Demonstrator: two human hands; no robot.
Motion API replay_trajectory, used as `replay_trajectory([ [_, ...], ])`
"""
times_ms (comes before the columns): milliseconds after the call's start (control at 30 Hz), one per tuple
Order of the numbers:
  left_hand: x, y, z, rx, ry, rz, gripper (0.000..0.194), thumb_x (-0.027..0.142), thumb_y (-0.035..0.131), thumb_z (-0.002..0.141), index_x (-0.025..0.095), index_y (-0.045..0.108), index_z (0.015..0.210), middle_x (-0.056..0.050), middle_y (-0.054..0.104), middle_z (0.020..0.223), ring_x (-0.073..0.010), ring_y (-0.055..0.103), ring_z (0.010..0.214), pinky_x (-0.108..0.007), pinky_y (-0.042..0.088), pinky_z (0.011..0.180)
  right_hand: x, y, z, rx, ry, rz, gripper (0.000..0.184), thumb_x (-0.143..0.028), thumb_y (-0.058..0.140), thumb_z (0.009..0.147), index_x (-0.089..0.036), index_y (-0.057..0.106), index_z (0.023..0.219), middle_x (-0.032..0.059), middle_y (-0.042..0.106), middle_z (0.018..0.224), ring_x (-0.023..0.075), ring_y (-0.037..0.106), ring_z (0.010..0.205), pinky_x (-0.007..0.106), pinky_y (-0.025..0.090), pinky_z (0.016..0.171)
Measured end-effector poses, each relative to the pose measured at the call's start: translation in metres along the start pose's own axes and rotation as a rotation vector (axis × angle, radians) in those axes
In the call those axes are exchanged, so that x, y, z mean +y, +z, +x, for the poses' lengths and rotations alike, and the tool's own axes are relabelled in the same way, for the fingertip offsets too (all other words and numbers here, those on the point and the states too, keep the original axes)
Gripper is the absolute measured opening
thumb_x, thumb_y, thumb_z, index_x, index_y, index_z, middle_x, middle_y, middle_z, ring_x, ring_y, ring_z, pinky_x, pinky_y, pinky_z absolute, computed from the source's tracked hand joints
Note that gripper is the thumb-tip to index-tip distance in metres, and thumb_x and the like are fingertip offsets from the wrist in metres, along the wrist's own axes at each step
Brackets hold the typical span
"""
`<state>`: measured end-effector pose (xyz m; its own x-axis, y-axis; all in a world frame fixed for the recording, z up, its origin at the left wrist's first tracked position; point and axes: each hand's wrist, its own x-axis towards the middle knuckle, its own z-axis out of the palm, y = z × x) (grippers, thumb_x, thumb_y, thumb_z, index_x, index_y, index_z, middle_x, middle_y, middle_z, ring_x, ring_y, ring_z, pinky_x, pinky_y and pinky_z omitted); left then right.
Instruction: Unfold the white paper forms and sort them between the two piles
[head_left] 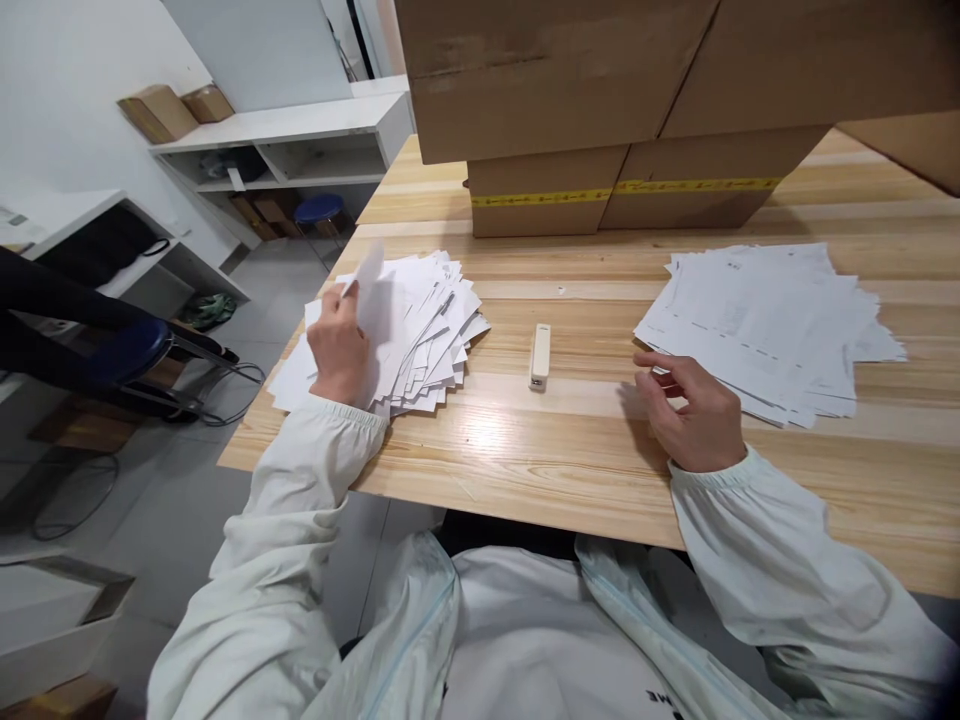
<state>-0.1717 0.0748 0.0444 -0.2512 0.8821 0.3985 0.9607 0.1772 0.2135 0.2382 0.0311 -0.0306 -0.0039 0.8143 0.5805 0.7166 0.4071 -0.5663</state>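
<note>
My left hand (339, 345) is closed on a sheet of paper (381, 325), whose edge stands raised over the left pile. Beneath it spreads a fanned, untidy paper pile (439, 345) with many loose edges. My right hand (691, 405) hovers at the near left corner of the other paper stack (765, 320); its fingers are apart and slightly curled, with nothing visible between them. Between the two piles a small cream stapler (539, 357) lies on the wooden table, apart from both hands.
Large cardboard boxes (547, 90) are stacked at the back of the wooden table (480, 455). To the left are white shelves (300, 125), blue stools (319, 208) and cables on the floor. A person's dark-clothed legs (45, 290) show at the far left.
</note>
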Motion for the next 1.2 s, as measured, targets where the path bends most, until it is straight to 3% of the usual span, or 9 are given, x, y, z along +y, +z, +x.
replay_trajectory([
  [67, 0.005, -0.009, 0.002, 0.046, -0.035, 0.034, 0.059, 0.007, 0.034, 0.091, 0.017, 0.056, 0.145, -0.016, 0.051, 0.155, -0.0351, 0.058, 0.130, -0.049, 0.048, 0.100, 0.001, 0.000, -0.001, -0.009, -0.023, 0.000, 0.021, -0.031, 0.059, 0.095, -0.028, 0.071, 0.112, 0.0062, 0.077, 0.104, 0.0205, 0.072, 0.074, 0.037, 0.061, 0.062],
  [133, 0.010, -0.013, 0.004, 0.001, -0.030, 0.074, 0.056, 0.009, 0.032, 0.093, 0.018, 0.056, 0.143, -0.016, 0.054, 0.151, -0.0352, 0.060, 0.127, -0.049, 0.047, 0.100, 0.002, 0.000, -0.001, -0.020, -0.052, -0.002, 0.021, -0.029, 0.059, 0.095, -0.027, 0.071, 0.112, 0.0064, 0.077, 0.103, 0.0201, 0.071, 0.074, 0.037, 0.061, 0.065],
  [267, 0.018, 0.001, 0.007, -0.201, -0.028, 0.163, 0.041, 0.028, 0.042, 0.095, 0.012, 0.069, 0.121, -0.022, 0.069, 0.125, -0.0390, 0.064, 0.115, -0.050, 0.047, 0.096, 0.004, 0.000, -0.001, -0.018, -0.116, -0.024, 0.018, -0.026, 0.060, 0.095, -0.025, 0.073, 0.108, 0.0061, 0.077, 0.098, 0.0194, 0.072, 0.073, 0.036, 0.061, 0.065],
  [400, 0.023, 0.013, 0.011, -0.276, -0.068, 0.281, 0.047, 0.045, 0.045, 0.094, 0.011, 0.072, 0.111, -0.023, 0.070, 0.120, -0.0402, 0.064, 0.113, -0.049, 0.047, 0.093, 0.004, -0.002, 0.000, -0.021, -0.144, -0.045, 0.017, -0.025, 0.061, 0.094, -0.023, 0.073, 0.105, 0.0055, 0.078, 0.096, 0.0183, 0.072, 0.071, 0.033, 0.061, 0.063],
  [667, 0.027, 0.003, 0.028, -0.438, 0.031, 0.428, 0.039, 0.029, 0.049, 0.088, 0.008, 0.070, 0.114, -0.024, 0.071, 0.119, -0.0404, 0.065, 0.112, -0.044, 0.048, 0.088, -0.001, -0.006, 0.001, -0.028, -0.123, -0.041, 0.015, -0.024, 0.060, 0.096, -0.024, 0.072, 0.103, 0.0052, 0.078, 0.096, 0.0182, 0.073, 0.070, 0.033, 0.059, 0.063],
  [800, 0.029, -0.001, 0.035, -0.477, 0.042, 0.435, 0.045, 0.036, 0.055, 0.086, 0.008, 0.067, 0.120, -0.024, 0.070, 0.119, -0.0400, 0.065, 0.112, -0.043, 0.049, 0.088, 0.000, -0.006, 0.001, -0.006, -0.140, -0.041, 0.013, -0.024, 0.061, 0.095, -0.022, 0.073, 0.100, 0.0045, 0.078, 0.093, 0.0161, 0.072, 0.067, 0.031, 0.059, 0.060],
  [967, 0.033, -0.003, 0.045, -0.486, 0.025, 0.436, 0.052, 0.043, 0.057, 0.084, 0.007, 0.068, 0.120, -0.025, 0.070, 0.122, -0.0398, 0.063, 0.115, -0.043, 0.048, 0.093, 0.003, -0.006, -0.001, -0.050, -0.136, -0.017, 0.016, -0.027, 0.060, 0.096, -0.027, 0.073, 0.104, 0.0063, 0.078, 0.096, 0.0213, 0.073, 0.072, 0.037, 0.059, 0.062],
  [1200, 0.033, 0.001, 0.054, -0.516, 0.043, 0.418, 0.060, 0.037, 0.064, 0.080, 0.005, 0.064, 0.131, -0.024, 0.065, 0.131, -0.0398, 0.059, 0.125, -0.043, 0.046, 0.103, 0.004, -0.005, -0.001, -0.040, -0.117, -0.020, 0.015, -0.025, 0.060, 0.095, -0.024, 0.074, 0.101, 0.0055, 0.079, 0.095, 0.0189, 0.072, 0.068, 0.034, 0.057, 0.060],
])
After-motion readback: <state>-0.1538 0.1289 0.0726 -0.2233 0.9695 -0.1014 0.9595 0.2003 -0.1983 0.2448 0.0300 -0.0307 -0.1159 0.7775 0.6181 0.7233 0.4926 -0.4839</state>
